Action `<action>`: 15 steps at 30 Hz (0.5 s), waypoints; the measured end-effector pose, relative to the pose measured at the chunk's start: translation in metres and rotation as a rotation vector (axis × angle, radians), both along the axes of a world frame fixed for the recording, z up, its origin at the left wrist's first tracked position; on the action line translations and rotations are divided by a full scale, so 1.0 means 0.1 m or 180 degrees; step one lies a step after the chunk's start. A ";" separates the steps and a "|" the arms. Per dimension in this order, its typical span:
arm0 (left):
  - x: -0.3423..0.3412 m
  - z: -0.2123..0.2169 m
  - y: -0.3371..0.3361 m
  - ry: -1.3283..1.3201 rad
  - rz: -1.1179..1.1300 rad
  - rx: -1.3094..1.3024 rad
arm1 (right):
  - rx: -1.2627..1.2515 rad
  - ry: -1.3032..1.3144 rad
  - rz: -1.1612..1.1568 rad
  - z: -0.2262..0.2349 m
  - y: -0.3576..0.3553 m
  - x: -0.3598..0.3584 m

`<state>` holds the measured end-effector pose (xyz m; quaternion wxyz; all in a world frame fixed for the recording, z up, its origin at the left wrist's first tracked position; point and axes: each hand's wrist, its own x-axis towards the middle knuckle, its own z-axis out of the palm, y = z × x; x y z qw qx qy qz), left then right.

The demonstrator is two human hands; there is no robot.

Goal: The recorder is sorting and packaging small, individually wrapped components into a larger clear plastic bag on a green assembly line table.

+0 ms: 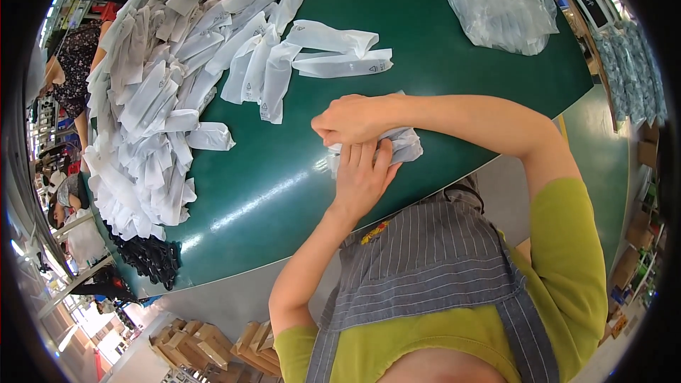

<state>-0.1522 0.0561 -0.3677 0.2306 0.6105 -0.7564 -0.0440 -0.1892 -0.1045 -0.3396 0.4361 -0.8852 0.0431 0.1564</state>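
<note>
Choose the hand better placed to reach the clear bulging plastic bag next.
Right hand, probably: it lies farther forward than the left hand, and its forearm crosses between the left hand and the clear bulging plastic bag. Both hands are over crumpled whitish plastic.

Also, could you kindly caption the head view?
Right hand and left hand on pale plastic, bags heaped on a green table.

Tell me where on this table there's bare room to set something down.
Bare green tabletop lies between the white packets and the clear bag, and between those packets and the left hand. Crowded: the left side, packets heaped beside a black bundle, and under the right hand, where crumpled plastic lies.
</note>
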 end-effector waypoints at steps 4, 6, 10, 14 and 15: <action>0.02 0.00 -0.02 0.0005 -0.0007 -0.0122 | 0.0536 -0.0451 -0.0911 -0.17 0.05 -0.05; 0.07 -0.01 -0.03 0.0004 -0.0013 -0.0205 | 0.0329 -0.0365 -0.1044 -0.17 0.04 -0.04; 0.11 -0.04 -0.09 0.0328 -0.0026 -0.0035 | -0.1759 -0.2156 -0.1786 -0.11 -0.22 0.08; 0.13 0.07 -0.17 0.0255 -0.0102 0.0027 | -0.2161 -0.1409 -0.1371 -0.29 -0.39 0.30; 0.16 0.08 -0.13 0.0145 -0.0013 0.0068 | -0.1898 -0.1451 -0.1251 -0.25 -0.32 0.31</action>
